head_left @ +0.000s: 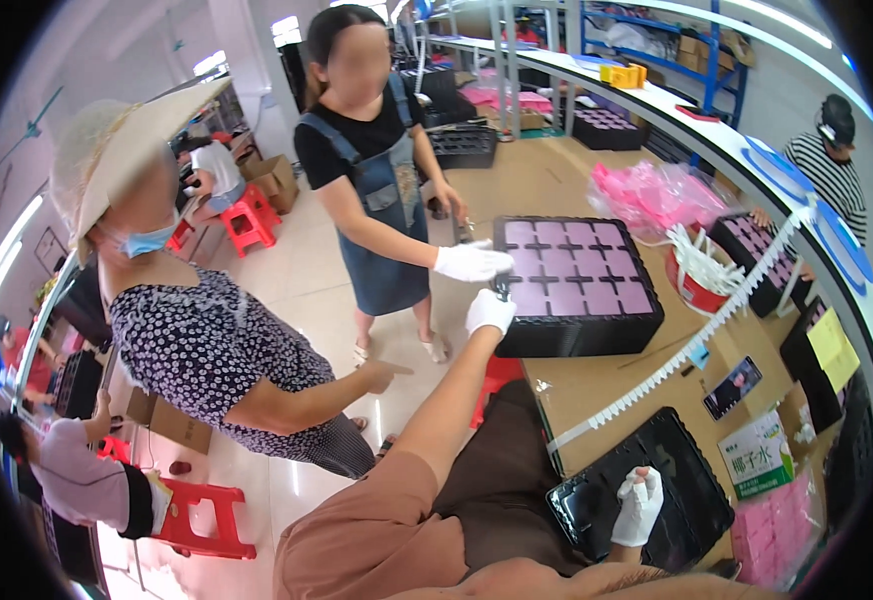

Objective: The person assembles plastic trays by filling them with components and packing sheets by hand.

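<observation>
The left hand [492, 312], in a white glove, is at the near-left corner of a stack of black trays [579, 337] with lilac squares in the top one; its fingers are bent, but whether they pinch anything I cannot tell. The right hand [640, 508], also gloved, has its fingers curled inward above a black tray [692, 470]; what it grips, if anything, is unclear. A co-worker's gloved hand [472, 262] is just beyond the left one, near the stack's left edge.
</observation>
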Tool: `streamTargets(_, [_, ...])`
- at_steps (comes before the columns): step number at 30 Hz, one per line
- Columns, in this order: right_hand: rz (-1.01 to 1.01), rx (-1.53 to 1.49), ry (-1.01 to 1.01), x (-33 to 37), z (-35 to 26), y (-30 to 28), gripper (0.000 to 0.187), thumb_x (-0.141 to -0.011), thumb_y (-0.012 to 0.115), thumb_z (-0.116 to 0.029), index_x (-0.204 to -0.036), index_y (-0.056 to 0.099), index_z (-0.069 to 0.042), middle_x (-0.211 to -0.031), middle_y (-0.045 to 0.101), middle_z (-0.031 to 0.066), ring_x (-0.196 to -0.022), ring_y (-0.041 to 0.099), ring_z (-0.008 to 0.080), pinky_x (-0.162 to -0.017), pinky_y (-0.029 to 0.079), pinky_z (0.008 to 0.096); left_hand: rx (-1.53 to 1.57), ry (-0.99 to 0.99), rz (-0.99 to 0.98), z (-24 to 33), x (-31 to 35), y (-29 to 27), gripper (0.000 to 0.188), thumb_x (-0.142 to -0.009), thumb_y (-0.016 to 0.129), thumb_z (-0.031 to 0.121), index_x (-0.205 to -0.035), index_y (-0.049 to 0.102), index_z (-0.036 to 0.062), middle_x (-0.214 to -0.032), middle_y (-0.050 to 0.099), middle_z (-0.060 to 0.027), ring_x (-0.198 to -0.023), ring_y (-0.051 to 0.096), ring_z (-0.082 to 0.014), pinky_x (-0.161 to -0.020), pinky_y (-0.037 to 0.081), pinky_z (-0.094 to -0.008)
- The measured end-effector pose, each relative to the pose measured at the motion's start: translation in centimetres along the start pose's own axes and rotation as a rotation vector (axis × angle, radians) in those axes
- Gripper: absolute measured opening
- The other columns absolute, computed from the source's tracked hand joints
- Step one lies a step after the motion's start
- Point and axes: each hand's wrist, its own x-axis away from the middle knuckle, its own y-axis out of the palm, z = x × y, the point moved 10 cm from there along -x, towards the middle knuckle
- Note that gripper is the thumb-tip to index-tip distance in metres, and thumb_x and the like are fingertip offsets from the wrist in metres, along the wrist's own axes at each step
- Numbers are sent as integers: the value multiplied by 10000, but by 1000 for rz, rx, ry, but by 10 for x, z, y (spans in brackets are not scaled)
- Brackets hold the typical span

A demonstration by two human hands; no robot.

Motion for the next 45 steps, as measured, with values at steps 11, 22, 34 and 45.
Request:
streamTargets(11, [-52,44,-1,-4,-1,18,201,-857,584,-216,-948,536,-44,-787,512,29,-625,459,82,-591,346,195,-72,-8,-52,0,-12,1,413,-663,672,333,-889,663,-13,-971,623,-245,-939,614,-341,-819,492,-403])
streamTargets(22, [-54,28,17,-10,18,9,206,-865,584,-197,-983,521,-41,-805,513,21,-646,460,76,-593,360,194,-57,-15,19,11,-7,-16,385,-671,614,295,-865,659,-35,-937,614,-277,-917,612,-372,-800,497,-420])
streamTargets(34, [-54,51,-13,-10,11,-12,199,-888,540,-193,-1008,521,-36,-807,507,19,-649,451,76,-613,363,198,1166,-20,-336,107,3,-2,231,-760,611,114,-951,507,34,-899,545,-104,-819,584,-277,-653,561,-450])
streamTargets(45, [31,81,54,2,10,-15,123,-858,567,-118,-946,556,-33,-793,549,17,-657,504,78,-605,408,209,231,154,168,-21,-24,-9,322,-685,642,278,-777,599,-27,-682,618,-189,-701,631,-323,-667,498,-430])
